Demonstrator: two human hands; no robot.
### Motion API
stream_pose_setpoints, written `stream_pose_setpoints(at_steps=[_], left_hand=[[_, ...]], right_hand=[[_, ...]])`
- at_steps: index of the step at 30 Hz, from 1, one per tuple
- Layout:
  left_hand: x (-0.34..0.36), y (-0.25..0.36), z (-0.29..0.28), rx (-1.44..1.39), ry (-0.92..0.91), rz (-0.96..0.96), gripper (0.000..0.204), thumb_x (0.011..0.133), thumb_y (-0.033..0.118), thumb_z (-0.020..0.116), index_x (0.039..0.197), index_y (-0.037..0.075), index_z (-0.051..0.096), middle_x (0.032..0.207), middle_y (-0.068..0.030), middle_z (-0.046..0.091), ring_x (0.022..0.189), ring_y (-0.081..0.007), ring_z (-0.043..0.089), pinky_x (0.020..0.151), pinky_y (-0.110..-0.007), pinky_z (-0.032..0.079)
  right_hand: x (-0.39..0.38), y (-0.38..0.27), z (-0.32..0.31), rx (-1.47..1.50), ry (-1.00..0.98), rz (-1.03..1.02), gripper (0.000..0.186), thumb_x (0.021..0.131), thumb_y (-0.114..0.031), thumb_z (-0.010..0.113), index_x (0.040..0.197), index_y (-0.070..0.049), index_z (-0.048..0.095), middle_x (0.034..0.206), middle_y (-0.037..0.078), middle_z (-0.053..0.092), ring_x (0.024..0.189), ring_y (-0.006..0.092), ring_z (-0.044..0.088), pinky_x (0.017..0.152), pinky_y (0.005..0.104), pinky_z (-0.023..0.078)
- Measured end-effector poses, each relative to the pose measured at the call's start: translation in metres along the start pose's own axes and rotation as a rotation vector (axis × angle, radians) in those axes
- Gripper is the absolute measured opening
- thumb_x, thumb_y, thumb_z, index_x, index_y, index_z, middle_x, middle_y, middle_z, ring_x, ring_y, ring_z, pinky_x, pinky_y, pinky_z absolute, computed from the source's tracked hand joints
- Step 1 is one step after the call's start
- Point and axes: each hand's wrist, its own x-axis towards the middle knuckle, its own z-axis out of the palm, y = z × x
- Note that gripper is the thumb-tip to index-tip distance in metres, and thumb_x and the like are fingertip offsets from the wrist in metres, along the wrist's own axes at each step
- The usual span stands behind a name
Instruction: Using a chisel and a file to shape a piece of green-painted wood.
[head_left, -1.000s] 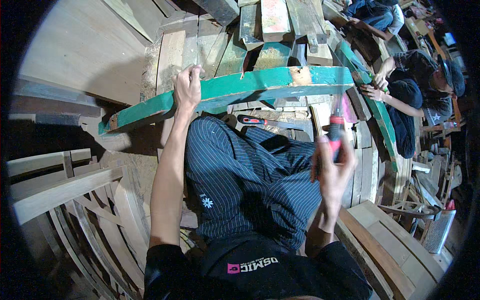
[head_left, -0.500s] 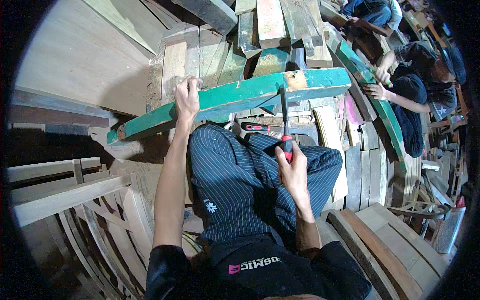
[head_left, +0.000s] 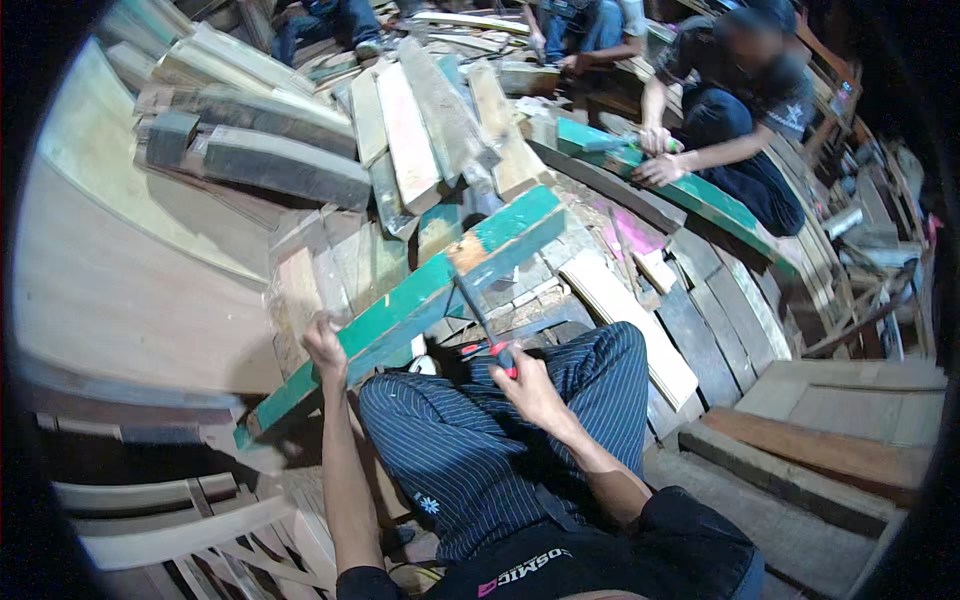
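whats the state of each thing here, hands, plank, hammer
left hand: closed on the green plank's edge
right hand: closed on the hammer's red grip
green plank: tilted, lying across the wood pile, paint worn off in a patch
hammer: head down against the plank

**Scrap timber on every side**

Upper left of the frame, a heap of weathered planks (head_left: 410, 140) fans out, grey and pale boards stacked at angles, and two thick dark beams (head_left: 285, 165) lie across one another beside them. Far left, a broad pale sheet of plywood (head_left: 120, 270) curves along the edge. Upper right, another person (head_left: 745, 100) crouches over a second green board (head_left: 700, 195), both hands on it. A splash of pink board (head_left: 630, 235) shows just below that. Lower right, flat wooden slabs (head_left: 850, 410) sit stacked. Lower left, curved pale slats (head_left: 170, 510) lie bundled together.
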Motion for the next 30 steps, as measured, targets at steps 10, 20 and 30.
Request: stream_pose_setpoints(at_steps=[10, 20, 30], left_hand=[[0.009, -0.009, 0.001, 0.189, -0.065, 0.091, 0.046, 0.093, 0.036, 0.040, 0.085, 0.000, 0.068, 0.065, -0.0164, 0.059, 0.059, -0.0271, 0.056, 0.059, -0.037, 0.042], [-0.014, 0.033, -0.011, 0.483, 0.004, 0.403, 0.030, 0.092, 0.026, 0.047, 0.091, -0.001, 0.062, 0.085, -0.0192, 0.063, 0.077, -0.0369, 0.059, 0.072, -0.043, 0.046], [-0.182, 0.087, 0.072, 0.001, -0.331, 0.100, 0.019, 0.088, 0.009, 0.053, 0.074, -0.002, 0.061, 0.077, -0.0189, 0.062, 0.078, -0.0365, 0.059, 0.073, -0.042, 0.047]], right_hand=[[-0.022, 0.096, 0.030, 0.159, 0.064, -0.113, 0.024, 0.087, -0.018, 0.067, 0.102, -0.001, 0.062, 0.058, 0.016, 0.051, 0.049, 0.0250, 0.052, 0.053, 0.0359, 0.043], [-0.013, 0.106, 0.042, 0.181, 0.060, -0.051, 0.027, 0.084, -0.024, 0.069, 0.095, 0.000, 0.061, 0.060, 0.020, 0.054, 0.056, 0.0367, 0.060, 0.056, 0.0401, 0.046], [-0.012, 0.104, 0.043, 0.279, 0.031, 0.290, 0.031, 0.083, -0.027, 0.072, 0.092, 0.000, 0.061, 0.057, 0.007, 0.051, 0.056, 0.0118, 0.045, 0.056, 0.0340, 0.043]])
